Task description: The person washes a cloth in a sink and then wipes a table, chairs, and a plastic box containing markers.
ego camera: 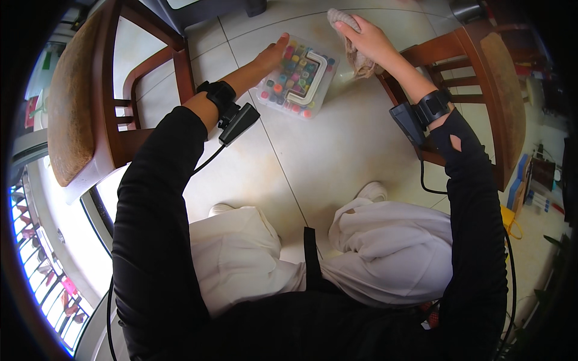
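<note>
My left hand (272,55) grips the left edge of a clear plastic case (311,110), its thumb along the rim. Many small round colored caps, probably of markers or paint bottles, show through the lid. A white carry handle (321,67) lies folded against that lid. Higher up and to the right, my right hand (366,38) clutches a crumpled beige cloth (344,18), part of which hangs below the fingers. The cloth is apart from the case. Whether the case rests on the floor or is held just above it, I cannot tell.
A wooden chair with a brown padded seat (74,99) stands at left, and another wooden chair (469,58) at right. Pale floor tiles (311,153) lie between them. Black cables (423,176) run from devices strapped on both wrists. A dark gray furniture base (212,13) stands at the top.
</note>
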Demonstrator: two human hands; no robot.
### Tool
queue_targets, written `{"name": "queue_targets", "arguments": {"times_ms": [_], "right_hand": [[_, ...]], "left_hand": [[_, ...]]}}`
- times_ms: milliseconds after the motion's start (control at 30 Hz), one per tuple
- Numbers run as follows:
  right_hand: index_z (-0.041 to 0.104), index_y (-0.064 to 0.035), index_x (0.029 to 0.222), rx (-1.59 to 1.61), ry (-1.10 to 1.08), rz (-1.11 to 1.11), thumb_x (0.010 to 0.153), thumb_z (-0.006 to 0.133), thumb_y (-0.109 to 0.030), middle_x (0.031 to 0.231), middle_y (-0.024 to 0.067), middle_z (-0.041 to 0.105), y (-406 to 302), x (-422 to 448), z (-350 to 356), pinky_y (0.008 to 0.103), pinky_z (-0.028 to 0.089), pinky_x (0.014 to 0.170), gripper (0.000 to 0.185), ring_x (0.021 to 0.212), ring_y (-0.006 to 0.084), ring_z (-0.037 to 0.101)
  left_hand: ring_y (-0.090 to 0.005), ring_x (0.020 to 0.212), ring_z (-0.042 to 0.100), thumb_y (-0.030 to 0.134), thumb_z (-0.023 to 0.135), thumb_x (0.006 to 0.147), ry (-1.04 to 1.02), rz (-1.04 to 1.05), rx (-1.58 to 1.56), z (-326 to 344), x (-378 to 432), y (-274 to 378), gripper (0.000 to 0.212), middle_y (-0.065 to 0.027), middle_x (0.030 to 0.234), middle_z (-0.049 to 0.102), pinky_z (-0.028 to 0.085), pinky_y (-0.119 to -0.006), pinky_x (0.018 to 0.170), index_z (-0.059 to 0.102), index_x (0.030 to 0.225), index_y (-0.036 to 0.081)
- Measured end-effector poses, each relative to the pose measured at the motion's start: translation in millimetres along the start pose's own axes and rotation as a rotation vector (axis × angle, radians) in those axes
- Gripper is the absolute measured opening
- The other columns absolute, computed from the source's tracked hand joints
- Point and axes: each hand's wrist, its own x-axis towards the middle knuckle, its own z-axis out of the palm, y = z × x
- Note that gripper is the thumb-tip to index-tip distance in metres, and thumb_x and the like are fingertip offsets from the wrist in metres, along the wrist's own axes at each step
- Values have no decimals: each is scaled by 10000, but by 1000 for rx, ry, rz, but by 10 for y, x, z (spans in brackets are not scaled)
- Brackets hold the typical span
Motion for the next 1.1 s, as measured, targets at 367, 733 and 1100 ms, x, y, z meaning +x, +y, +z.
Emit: {"name": "queue_targets", "arguments": {"times_ms": [367, 733, 1100], "right_hand": [[486, -154, 1074, -606, 80, -543, 650, 556, -125, 1009, 35, 448, -342, -427, 521, 364, 327, 789, 431, 973, 217, 400], [529, -169, 1021, -309, -195, -852, 618, 551, -64, 1059, 2, 467, -537, -713, 718, 353, 288, 865, 417, 1017, 195, 378], [498, -114, 1070, -305, -163, -538, 581, 395, 110, 1193, 38, 402, -290, -214, 442, 358, 270, 923, 547, 1106, 239, 340]], "left_hand": [[-194, 974, 446, 534, 244, 813, -357, -57, -378, -107, -23, 0, 610, -104, 1084, 456, 347, -302, 847, 387, 1128, 32], [-209, 985, 437, 470, 264, 837, -523, -128, -504, -165, -123, 96, 521, -106, 1105, 415, 348, -295, 879, 354, 1124, 44], [-130, 916, 487, 408, 260, 860, -477, -12, -505, -194, -47, 55, 419, -38, 1029, 477, 405, -268, 806, 392, 1081, 78]]}}
